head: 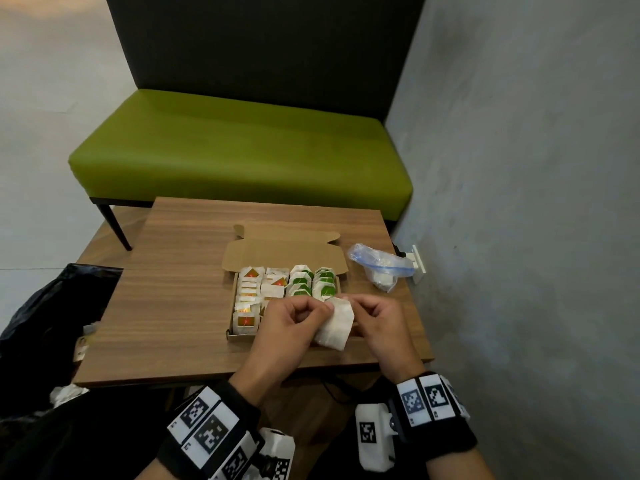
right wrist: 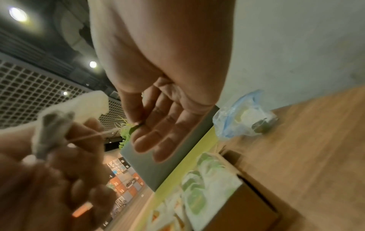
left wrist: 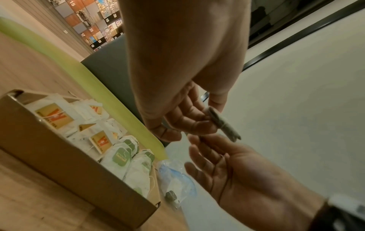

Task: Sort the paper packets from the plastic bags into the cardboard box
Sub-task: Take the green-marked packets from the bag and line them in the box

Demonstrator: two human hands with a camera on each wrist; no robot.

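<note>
A white paper packet [head: 337, 327] hangs above the front right corner of the open cardboard box [head: 242, 336]. My left hand [head: 325, 308] pinches its upper edge; the left wrist view shows the packet [left wrist: 225, 125] edge-on between thumb and fingers [left wrist: 189, 123]. My right hand [head: 349, 301] is close beside it, thumb and forefinger pinching a thin thread [right wrist: 94, 135] that runs from the packet [right wrist: 92, 103]. Inside the box stand rows of orange-tagged packets [head: 249, 296] on the left and green-tagged packets [head: 311, 282] on the right. A clear plastic bag [head: 381, 268] with a blue zip lies right of the box.
The box sits on a small wooden table [head: 166, 289] against a grey wall [head: 519, 202] with a white socket [head: 417, 263]. Left of the table lies a black bag [head: 52, 313]. Beyond the table stands a green bench [head: 242, 150].
</note>
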